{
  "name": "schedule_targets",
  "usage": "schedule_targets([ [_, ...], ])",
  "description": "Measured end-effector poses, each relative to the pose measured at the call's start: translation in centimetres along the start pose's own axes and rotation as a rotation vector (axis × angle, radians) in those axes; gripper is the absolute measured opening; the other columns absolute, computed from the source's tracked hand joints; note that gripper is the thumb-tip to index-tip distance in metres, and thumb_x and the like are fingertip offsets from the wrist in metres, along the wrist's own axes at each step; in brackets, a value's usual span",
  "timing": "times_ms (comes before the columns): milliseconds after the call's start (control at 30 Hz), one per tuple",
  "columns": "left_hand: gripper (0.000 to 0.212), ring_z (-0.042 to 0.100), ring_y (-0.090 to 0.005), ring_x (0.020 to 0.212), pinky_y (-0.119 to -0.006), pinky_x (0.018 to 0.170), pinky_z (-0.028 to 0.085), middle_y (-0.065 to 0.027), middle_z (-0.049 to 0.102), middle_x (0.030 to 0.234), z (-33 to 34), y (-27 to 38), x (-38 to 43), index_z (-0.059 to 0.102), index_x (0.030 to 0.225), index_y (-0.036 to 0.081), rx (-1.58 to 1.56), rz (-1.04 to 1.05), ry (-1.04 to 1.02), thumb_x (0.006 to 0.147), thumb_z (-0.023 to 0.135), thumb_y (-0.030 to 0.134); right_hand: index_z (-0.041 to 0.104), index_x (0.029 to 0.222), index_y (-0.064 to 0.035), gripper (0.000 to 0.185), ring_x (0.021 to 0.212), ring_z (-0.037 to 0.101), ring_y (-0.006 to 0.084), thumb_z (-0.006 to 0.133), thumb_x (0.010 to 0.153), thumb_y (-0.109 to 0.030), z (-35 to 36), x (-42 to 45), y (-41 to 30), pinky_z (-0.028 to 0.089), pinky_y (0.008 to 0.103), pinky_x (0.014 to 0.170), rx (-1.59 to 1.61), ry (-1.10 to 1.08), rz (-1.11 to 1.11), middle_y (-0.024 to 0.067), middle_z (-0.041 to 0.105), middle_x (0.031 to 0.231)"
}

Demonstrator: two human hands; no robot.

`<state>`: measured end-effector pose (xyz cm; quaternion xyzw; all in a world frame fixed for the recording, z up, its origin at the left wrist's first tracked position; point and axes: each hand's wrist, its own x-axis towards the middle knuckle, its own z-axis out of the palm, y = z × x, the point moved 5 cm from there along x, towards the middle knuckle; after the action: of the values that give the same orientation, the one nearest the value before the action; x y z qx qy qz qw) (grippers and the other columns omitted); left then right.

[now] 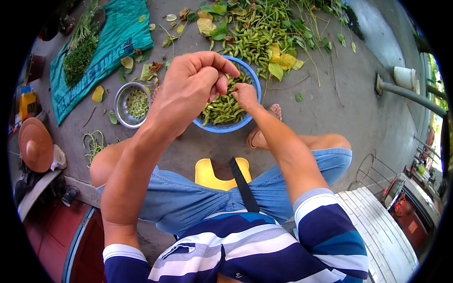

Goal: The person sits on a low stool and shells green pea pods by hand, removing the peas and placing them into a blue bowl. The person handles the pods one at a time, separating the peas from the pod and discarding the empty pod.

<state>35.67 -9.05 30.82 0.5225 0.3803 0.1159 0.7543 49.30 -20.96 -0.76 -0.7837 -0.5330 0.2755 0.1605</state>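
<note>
A blue plastic basket (227, 129) holds green soybean pods (224, 109) on the floor between my feet. My left hand (193, 79) is raised above the basket's left side, its fingers curled inward. Whether a pod is inside those fingers is hidden. My right hand (246, 96) reaches over the basket's right part, fingertips bunched together at the pods; I cannot tell if one is pinched there. Left of the basket, a stainless steel bowl (121, 118) contains shelled pale green beans (137, 104).
Loose pods (262, 39) with stems and leaves are heaped beyond the basket. A green woven sack (116, 39) bears bundled greens (81, 60) at upper left. Long beans (93, 145) lie near my left knee. A conical hat (34, 145) is far left; a white bucket (405, 77) stands right.
</note>
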Motion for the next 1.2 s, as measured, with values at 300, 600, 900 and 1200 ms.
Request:
schedule_targets([
  [300, 0.028, 0.038, -0.0012, 0.056, -0.02, 0.048, 0.028, 0.0055, 0.045, 0.06, 0.1, -1.4, 0.5, 0.068, 0.091, -0.003, 0.191, -0.009, -0.075, 0.094, 0.052, 0.019, 0.068, 0.097, 0.0068, 0.015, 0.07, 0.068, 0.0138, 0.061, 0.084, 0.004, -5.6, 1.4, -0.8, 0.056, 0.0246, 0.064, 0.818, -0.436, 0.237, 0.0104, 0.069, 0.082],
  [600, 0.031, 0.052, -0.0085, 0.067, -0.03, 0.059, 0.043, -0.0027, 0.06, 0.071, -0.9, -4.4, 1.9, 0.065, 0.098, -0.008, 0.683, 0.015, -0.022, 0.092, 0.057, 0.022, 0.061, 0.111, 0.0031, 0.026, 0.087, 0.064, 0.012, 0.067, 0.086, -0.001, -19.7, -1.4, -13.1, 0.055, 0.0255, 0.078, 0.902, -0.47, -0.042, 0.0052, 0.066, 0.096],
  [900, 0.031, 0.044, -0.0044, 0.066, -0.026, 0.056, 0.037, 0.0037, 0.054, 0.07, 1.5, -1.2, 0.3, 0.065, 0.104, -0.007, 0.436, 0.118, -0.231, 0.095, 0.059, 0.022, 0.066, 0.106, 0.0006, 0.026, 0.075, 0.062, 0.0074, 0.073, 0.085, -0.013, -24.9, -4.5, -15.8, 0.053, 0.0208, 0.069, 1.133, -0.211, -0.056, 0.0024, 0.067, 0.086],
  [1200, 0.029, 0.055, -0.0092, 0.076, -0.028, 0.066, 0.047, -0.0066, 0.065, 0.082, 1.5, -0.1, 0.2, 0.065, 0.103, -0.008, 0.321, 0.251, -0.097, 0.093, 0.063, 0.019, 0.069, 0.101, 0.0004, 0.021, 0.066, 0.058, 0.005, 0.07, 0.089, -0.017, -25.6, -3.9, -16.3, 0.049, 0.0186, 0.06, 1.216, -0.208, -0.021, 0.0018, 0.067, 0.081],
])
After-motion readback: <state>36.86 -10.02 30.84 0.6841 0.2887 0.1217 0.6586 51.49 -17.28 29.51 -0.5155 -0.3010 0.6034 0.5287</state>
